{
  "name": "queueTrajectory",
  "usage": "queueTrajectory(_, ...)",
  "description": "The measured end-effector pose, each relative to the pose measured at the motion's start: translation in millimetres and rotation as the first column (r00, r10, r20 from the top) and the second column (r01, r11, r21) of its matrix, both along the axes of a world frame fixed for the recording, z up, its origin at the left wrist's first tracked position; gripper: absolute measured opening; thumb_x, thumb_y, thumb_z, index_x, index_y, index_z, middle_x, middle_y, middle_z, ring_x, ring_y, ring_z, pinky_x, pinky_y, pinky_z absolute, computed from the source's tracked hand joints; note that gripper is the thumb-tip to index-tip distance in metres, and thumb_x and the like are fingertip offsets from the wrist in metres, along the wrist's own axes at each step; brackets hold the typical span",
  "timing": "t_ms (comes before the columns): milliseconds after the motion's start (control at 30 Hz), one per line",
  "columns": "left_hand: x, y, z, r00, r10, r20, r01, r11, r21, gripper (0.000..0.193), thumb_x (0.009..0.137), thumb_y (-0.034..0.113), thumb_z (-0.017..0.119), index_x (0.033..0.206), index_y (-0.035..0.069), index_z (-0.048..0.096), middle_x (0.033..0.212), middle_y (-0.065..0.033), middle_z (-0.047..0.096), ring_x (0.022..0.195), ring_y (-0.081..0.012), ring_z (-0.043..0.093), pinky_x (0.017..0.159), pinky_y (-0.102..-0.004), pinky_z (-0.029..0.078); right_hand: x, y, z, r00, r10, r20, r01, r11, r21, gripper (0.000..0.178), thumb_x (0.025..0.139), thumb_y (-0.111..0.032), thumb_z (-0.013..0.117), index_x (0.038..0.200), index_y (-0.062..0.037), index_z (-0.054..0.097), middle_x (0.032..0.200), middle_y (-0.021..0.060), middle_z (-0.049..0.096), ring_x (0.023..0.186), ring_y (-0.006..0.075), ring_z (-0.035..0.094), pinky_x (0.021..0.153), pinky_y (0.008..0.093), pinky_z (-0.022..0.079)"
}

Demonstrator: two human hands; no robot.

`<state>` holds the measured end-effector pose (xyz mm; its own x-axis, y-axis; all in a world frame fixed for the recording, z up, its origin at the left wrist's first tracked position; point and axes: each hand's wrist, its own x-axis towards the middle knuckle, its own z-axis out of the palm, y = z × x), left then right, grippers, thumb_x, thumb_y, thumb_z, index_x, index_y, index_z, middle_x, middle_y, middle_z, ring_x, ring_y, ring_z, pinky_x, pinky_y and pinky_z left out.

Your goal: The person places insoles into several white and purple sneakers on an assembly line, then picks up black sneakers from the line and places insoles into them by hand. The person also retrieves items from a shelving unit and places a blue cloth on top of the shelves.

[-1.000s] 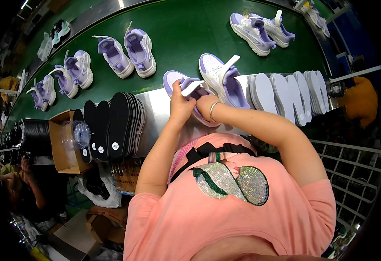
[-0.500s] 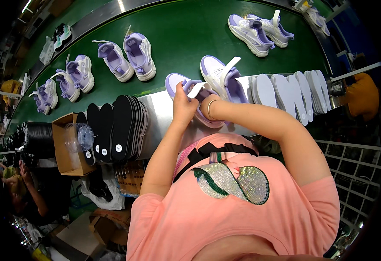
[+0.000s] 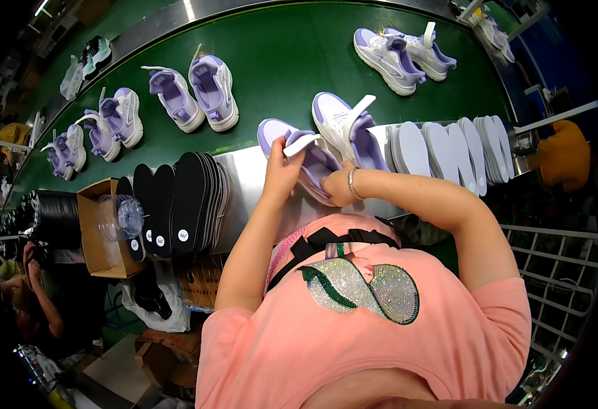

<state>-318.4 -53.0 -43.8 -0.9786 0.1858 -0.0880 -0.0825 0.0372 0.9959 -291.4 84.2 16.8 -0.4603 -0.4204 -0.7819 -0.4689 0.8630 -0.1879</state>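
Observation:
My left hand (image 3: 283, 168) grips a lilac-and-white sneaker (image 3: 274, 129) by its side, close to the raised white tongue. The toe points away from me. At the heel end of the same sneaker, my right hand (image 3: 340, 185) is closed on the collar edge; its fingertips are partly hidden in the shoe opening. Touching or just beside it on the right stands a matching sneaker (image 3: 331, 109), tongue pulled up, toe also away from me. Both are over the metal ledge (image 3: 244, 170) in front of me.
Grey-white insoles (image 3: 409, 150) lie stacked on the right of the ledge, black insoles (image 3: 193, 198) on the left. An open cardboard box (image 3: 98, 252) holds clear plastic pieces. More lilac sneaker pairs stand on the green surface (image 3: 278, 54). Another person's arm (image 3: 43, 293) shows at far left.
My right hand has drawn back from deep inside the sneaker to its heel edge, uncovering more of the lilac lining. My left hand keeps its grip. The whole view has shifted slightly.

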Motion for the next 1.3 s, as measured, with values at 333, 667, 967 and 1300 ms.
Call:
queueTrajectory(333,-16.1,-0.3,10.5,0.912,-0.063,0.405,-0.017,0.982,0.19,0.036,0.085,0.039,0.038,0.08,0.008,0.055,0.066,0.0002,0.052,0.056,-0.0085,0.046,0.05,-0.0221,0.037,-42.1,11.0,-10.4,0.478,-0.245,-0.844,-0.289,0.863,-0.415,0.011,0.067,-0.015,0.052,0.077,-0.0109,0.054,0.073,0.0005,0.054,0.074,0.0179,0.049,0.061,0.0295,0.041)
queueTrajectory(667,-20.8,11.8,32.6,0.966,-0.041,0.256,-0.02,0.973,0.231,0.03,0.086,0.028,0.038,0.086,0.003,0.055,0.072,-0.0016,0.055,0.062,-0.0105,0.049,0.056,-0.0227,0.04,-29.0,49.9,12.2,0.73,-0.681,-0.052,0.289,0.377,-0.88,0.011,0.072,-0.016,0.058,0.075,-0.0056,0.057,0.07,0.0076,0.055,0.067,0.0209,0.052,0.063,0.0298,0.041)
queueTrajectory(967,7.4,25.3,70.6,0.645,-0.083,-0.76,-0.278,0.9,-0.334,0.037,0.072,0.005,0.055,0.106,-0.003,0.041,0.11,-0.0197,0.041,0.098,-0.0319,0.043,0.084,-0.0375,0.034,18.5,217.6,13.7,-0.013,-0.989,-0.145,0.276,0.135,-0.952,0.012,0.074,-0.014,0.054,0.08,-0.0027,0.057,0.073,0.0121,0.057,0.068,0.0211,0.056,0.059,0.0279,0.044)
queueTrajectory(1300,-16.9,118.8,36.7,0.882,-0.363,-0.301,0.162,0.833,-0.529,0.059,0.066,0.015,0.063,0.113,-0.004,0.033,0.104,-0.0231,0.045,0.095,-0.0363,0.045,0.08,-0.0369,0.036,111.4,388.5,-57.2,-0.226,-0.661,-0.715,0.903,0.134,-0.408,0.033,0.066,-0.022,0.061,0.094,-0.0084,0.052,0.096,0.0124,0.053,0.092,0.0293,0.049,0.08,0.0378,0.04)
